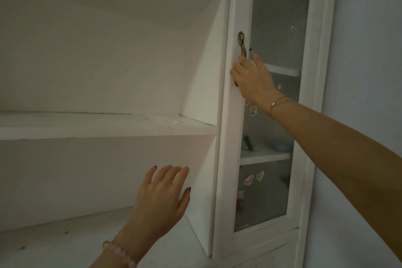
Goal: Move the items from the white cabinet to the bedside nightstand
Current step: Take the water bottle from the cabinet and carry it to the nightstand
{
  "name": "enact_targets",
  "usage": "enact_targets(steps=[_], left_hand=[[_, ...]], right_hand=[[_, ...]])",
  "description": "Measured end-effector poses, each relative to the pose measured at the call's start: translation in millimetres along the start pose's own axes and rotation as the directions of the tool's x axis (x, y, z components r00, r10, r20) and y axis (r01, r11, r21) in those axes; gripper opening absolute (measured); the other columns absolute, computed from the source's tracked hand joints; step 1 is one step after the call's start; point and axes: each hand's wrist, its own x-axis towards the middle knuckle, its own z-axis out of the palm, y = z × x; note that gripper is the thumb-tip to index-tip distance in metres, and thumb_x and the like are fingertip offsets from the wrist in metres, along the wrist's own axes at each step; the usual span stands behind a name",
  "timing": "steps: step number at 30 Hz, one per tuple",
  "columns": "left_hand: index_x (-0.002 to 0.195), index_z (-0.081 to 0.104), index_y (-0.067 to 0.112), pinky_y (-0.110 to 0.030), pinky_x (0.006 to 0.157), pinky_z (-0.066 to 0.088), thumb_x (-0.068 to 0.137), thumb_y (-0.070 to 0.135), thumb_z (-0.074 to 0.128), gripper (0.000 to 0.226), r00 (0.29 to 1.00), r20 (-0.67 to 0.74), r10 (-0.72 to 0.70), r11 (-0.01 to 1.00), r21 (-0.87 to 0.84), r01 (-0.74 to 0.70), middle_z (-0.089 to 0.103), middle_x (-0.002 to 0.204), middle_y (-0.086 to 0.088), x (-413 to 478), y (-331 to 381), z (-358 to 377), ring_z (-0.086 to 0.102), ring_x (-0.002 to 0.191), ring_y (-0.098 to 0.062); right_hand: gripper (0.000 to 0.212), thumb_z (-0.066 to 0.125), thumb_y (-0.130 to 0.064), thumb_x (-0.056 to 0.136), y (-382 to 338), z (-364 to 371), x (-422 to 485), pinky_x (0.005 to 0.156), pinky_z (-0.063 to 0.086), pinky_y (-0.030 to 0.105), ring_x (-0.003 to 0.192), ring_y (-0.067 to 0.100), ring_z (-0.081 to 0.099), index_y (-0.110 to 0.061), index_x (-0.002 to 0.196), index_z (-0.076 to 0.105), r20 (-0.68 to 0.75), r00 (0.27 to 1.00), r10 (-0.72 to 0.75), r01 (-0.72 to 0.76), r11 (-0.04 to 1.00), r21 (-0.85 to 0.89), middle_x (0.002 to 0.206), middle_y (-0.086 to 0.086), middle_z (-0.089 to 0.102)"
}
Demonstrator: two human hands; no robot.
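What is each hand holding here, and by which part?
The right hand grips the lower part of the metal handle on the glass cabinet door. The left hand is open and holds nothing.

A glazed cabinet door (269, 115) stands between the room and the items (250, 143) on its inner shelves, a right hand (253, 76) wrapped around its brass handle (242, 44). Beside it, open shelves (108, 125) offer free passage, where a left hand (162, 198) reaches in, fingers spread.
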Motion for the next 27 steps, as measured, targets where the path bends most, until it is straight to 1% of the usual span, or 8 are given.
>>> enact_targets(steps=[3,6,11,13,15,19,22,27], left_hand=[[0.109,0.068,0.012,-0.046,0.084,0.052,0.084,0.038,0.038,0.046,1.000,-0.005,0.008,1.000,-0.002,-0.008,0.070,0.098,-0.002,3,9,-4,0.068,0.091,-0.023],[0.109,0.067,0.013,-0.046,0.083,0.053,0.084,0.038,0.039,0.045,1.000,-0.007,0.003,1.000,-0.030,-0.003,0.070,0.098,-0.001,2,26,-10,0.068,0.091,-0.023],[0.111,0.055,0.018,-0.047,0.082,0.054,0.094,0.038,0.028,0.038,1.000,-0.021,-0.011,0.998,-0.065,0.010,0.070,0.097,0.001,-9,57,-20,0.068,0.089,-0.021],[0.110,0.059,0.018,-0.047,0.082,0.054,0.099,0.041,0.012,0.054,0.999,0.020,-0.046,0.997,-0.059,0.047,0.070,0.098,0.002,-15,64,-23,0.068,0.090,-0.020],[0.109,0.065,0.018,-0.047,0.083,0.054,0.098,0.045,0.008,0.064,0.996,0.027,-0.079,0.996,-0.044,0.080,0.070,0.099,0.004,-21,71,-24,0.068,0.091,-0.019],[0.106,0.067,0.015,-0.046,0.082,0.053,0.093,0.039,0.029,0.048,0.993,0.060,-0.104,0.994,0.024,0.103,0.070,0.097,0.000,-17,101,-29,0.068,0.088,-0.021],[0.107,0.067,0.014,-0.044,0.084,0.051,0.084,0.039,0.038,0.045,0.994,0.068,-0.089,0.995,0.050,0.086,0.070,0.099,-0.001,-6,143,-35,0.068,0.089,-0.022],[0.099,0.063,0.015,-0.043,0.084,0.051,0.083,0.034,0.041,0.033,0.999,-0.037,-0.028,1.000,-0.002,0.028,0.068,0.092,-0.001,-4,208,-51,0.067,0.083,-0.023]], right_hand=[[0.014,0.071,-0.018,0.070,2,-10,6,0.101,0.041,0.040,0.094,0.017,0.062,-0.020,0.084,0.065,0.074,0.997,-0.008,0.010,1.000,-0.017,0.081,-0.003,0.065],[0.020,0.046,-0.008,0.090,6,-14,12,0.111,0.024,0.045,0.104,0.021,0.054,-0.012,0.107,0.056,0.123,0.992,0.003,-0.002,1.000,-0.002,0.102,0.003,0.061],[0.020,0.043,-0.006,0.093,16,-20,13,0.098,0.035,0.037,0.106,0.020,0.049,-0.011,0.108,0.054,0.126,0.992,-0.018,-0.001,0.990,0.144,0.107,0.003,0.058],[0.016,0.050,-0.010,0.089,17,-25,10,0.088,0.039,0.031,0.097,0.015,0.054,-0.017,0.100,0.059,0.073,0.997,-0.005,-0.008,0.983,0.182,0.098,-0.003,0.061],[0.015,0.053,-0.008,0.087,24,-29,1,0.079,0.040,0.029,0.092,0.016,0.055,-0.016,0.096,0.061,0.013,1.000,0.013,-0.016,0.981,0.195,0.093,-0.002,0.063],[0.020,0.062,0.006,0.067,75,-33,-65,0.068,0.045,0.036,0.079,0.029,0.058,-0.005,0.083,0.060,-0.217,0.972,0.093,-0.015,0.942,0.336,0.079,0.011,0.062],[0.023,0.054,0.002,0.071,115,-36,-118,0.084,0.045,0.045,0.088,0.033,0.058,-0.003,0.092,0.058,-0.271,0.957,0.107,0.016,0.909,0.417,0.090,0.015,0.061],[0.039,0.030,-0.025,0.084,137,-50,-152,0.105,0.031,0.053,0.100,0.031,0.056,-0.002,0.097,0.059,-0.171,0.975,0.145,-0.032,0.844,0.535,0.100,0.014,0.060]])
